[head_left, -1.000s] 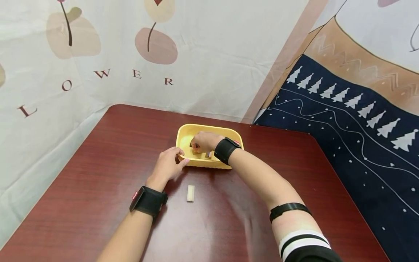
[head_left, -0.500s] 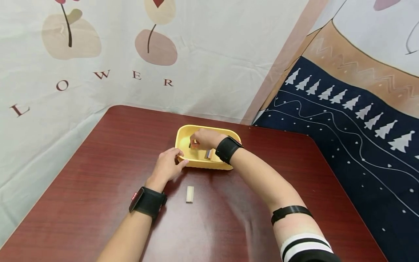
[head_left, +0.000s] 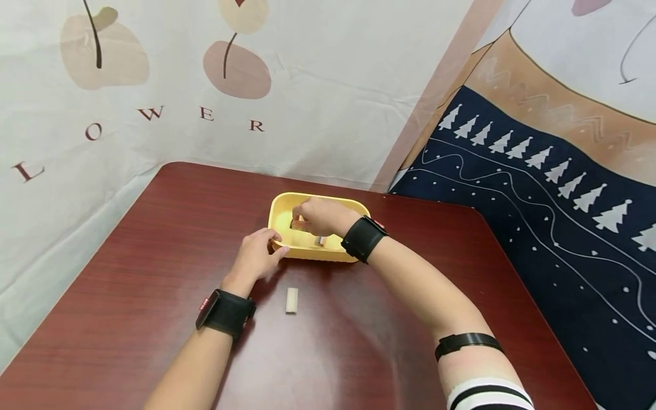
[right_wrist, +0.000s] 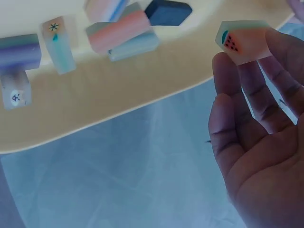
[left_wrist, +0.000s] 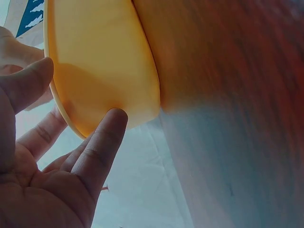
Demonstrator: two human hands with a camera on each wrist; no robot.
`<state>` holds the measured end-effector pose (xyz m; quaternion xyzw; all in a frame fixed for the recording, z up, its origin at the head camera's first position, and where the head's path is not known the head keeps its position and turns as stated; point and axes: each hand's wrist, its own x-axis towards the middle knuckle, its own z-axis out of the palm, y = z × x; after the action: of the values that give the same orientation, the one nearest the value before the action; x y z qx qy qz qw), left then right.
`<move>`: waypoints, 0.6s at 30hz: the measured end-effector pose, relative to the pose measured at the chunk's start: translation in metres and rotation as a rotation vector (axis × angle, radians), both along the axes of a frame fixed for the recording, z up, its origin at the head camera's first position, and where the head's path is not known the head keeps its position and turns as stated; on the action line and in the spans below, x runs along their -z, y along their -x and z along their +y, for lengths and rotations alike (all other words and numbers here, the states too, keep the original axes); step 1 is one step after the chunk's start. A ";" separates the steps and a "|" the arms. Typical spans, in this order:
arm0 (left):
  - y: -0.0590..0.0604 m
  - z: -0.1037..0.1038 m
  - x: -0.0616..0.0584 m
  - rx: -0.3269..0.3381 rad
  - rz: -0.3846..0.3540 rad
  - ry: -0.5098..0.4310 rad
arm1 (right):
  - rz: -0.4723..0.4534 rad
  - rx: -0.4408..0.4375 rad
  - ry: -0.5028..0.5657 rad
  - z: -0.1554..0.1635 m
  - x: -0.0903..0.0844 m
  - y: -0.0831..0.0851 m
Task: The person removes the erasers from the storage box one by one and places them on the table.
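on the red-brown table sits a yellow tub, its near left corner gripped by the left hand with thumb and fingers curled on the rim, while above the tub the right hand pinches a mahjong tile at its fingertips, other tiles inside the tub, one pale tile just before it.

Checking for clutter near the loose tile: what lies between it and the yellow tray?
Nothing: in the head view only bare table separates the tile from the tray. The left hand sits just beside that stretch.
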<state>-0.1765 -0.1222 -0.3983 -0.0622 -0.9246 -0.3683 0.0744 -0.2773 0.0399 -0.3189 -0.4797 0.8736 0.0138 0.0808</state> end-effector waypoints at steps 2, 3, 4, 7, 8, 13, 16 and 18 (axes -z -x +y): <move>0.000 0.000 0.001 0.003 0.000 -0.001 | 0.013 -0.015 0.028 0.002 -0.002 -0.006; 0.000 0.000 0.001 0.004 0.002 0.001 | 0.015 -0.020 0.041 0.003 -0.003 -0.009; 0.000 -0.001 0.001 0.004 0.002 0.001 | 0.014 -0.028 0.058 0.004 -0.004 -0.012; 0.001 -0.002 0.002 0.002 0.004 0.003 | 0.028 -0.050 0.098 0.007 -0.005 -0.021; 0.001 -0.002 0.002 0.001 0.003 0.001 | 0.040 -0.057 0.106 0.008 -0.005 -0.024; 0.001 -0.002 0.000 0.003 -0.004 -0.008 | 0.136 -0.081 0.119 0.015 -0.005 -0.039; 0.001 -0.001 0.000 0.006 -0.013 -0.008 | 0.164 -0.070 0.124 0.020 -0.004 -0.048; 0.002 -0.001 0.000 0.007 -0.016 -0.007 | 0.161 -0.064 0.140 0.023 -0.003 -0.053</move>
<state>-0.1780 -0.1227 -0.3980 -0.0625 -0.9236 -0.3725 0.0660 -0.2239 0.0634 -0.3159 -0.5093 0.8603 -0.0061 -0.0237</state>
